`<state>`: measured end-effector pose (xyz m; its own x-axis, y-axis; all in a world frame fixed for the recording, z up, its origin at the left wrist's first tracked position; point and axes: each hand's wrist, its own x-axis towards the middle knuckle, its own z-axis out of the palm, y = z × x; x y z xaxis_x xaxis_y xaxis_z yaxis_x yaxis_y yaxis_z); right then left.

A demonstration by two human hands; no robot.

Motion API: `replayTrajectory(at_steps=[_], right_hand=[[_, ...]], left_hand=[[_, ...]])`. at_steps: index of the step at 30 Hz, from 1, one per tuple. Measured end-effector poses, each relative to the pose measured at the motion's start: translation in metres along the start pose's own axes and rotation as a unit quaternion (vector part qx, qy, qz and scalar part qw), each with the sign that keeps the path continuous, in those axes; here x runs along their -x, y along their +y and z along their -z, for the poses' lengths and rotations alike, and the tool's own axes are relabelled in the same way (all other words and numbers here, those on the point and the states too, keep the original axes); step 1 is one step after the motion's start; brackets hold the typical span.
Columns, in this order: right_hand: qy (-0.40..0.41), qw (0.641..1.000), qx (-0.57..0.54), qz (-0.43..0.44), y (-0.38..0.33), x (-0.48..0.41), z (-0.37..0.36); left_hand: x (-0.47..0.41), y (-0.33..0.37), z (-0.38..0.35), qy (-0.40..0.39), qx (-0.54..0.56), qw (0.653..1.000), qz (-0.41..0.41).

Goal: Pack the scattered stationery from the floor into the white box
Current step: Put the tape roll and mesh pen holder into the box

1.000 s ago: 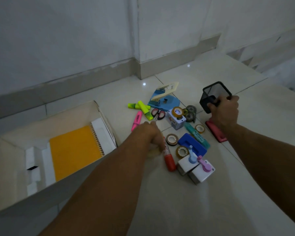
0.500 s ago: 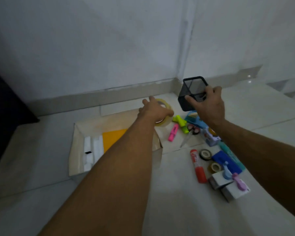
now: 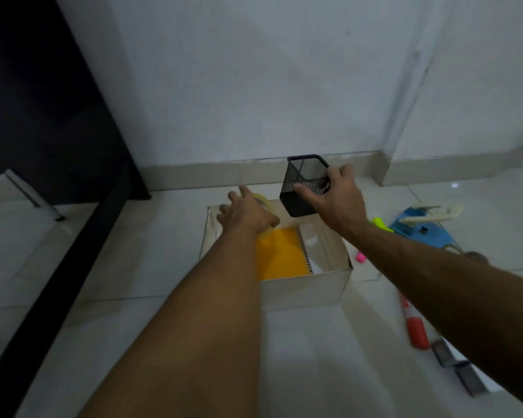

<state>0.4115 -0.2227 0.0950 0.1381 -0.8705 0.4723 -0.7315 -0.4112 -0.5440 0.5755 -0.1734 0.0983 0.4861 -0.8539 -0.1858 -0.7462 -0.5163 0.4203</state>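
The white box (image 3: 308, 289) stands open on the floor with an orange spiral notebook (image 3: 280, 254) lying inside. Over the box's left part, my left hand (image 3: 245, 214) holds a roll of clear tape (image 3: 264, 203); most of the roll is hidden behind the hand. My right hand (image 3: 337, 197) grips a black mesh pen holder (image 3: 302, 184), tilted, above the box's far right corner.
Right of the box lie a green highlighter (image 3: 381, 223), a pink highlighter (image 3: 360, 256), a blue tape dispenser (image 3: 423, 227) and a red marker (image 3: 415, 325). A dark piece of furniture (image 3: 43, 122) fills the left. The wall skirting (image 3: 218, 173) runs behind the box.
Both hands have travelled left from the stationery pile to above the box. The left hand carries the tape roll it picked up; the right still carries the pen holder.
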Motion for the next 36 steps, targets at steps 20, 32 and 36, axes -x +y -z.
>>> replayTrajectory(at_steps=[20, 32, 36], right_hand=[[-0.189, 0.940, 0.279, 0.050, 0.048, 0.031, -0.029], [-0.206, 0.966, 0.156, 0.026, 0.067, 0.019, -0.052], [-0.185, 0.966, 0.170, 0.056, 0.068, 0.021, -0.052]], left_hand=[[-0.011, 0.003, -0.071, -0.077, -0.005, 0.994, -0.075], [-0.033, -0.003, -0.083, -0.045, 0.012, 0.993, -0.104], [-0.032, -0.008, -0.088, -0.043, 0.071, 0.990, -0.116]])
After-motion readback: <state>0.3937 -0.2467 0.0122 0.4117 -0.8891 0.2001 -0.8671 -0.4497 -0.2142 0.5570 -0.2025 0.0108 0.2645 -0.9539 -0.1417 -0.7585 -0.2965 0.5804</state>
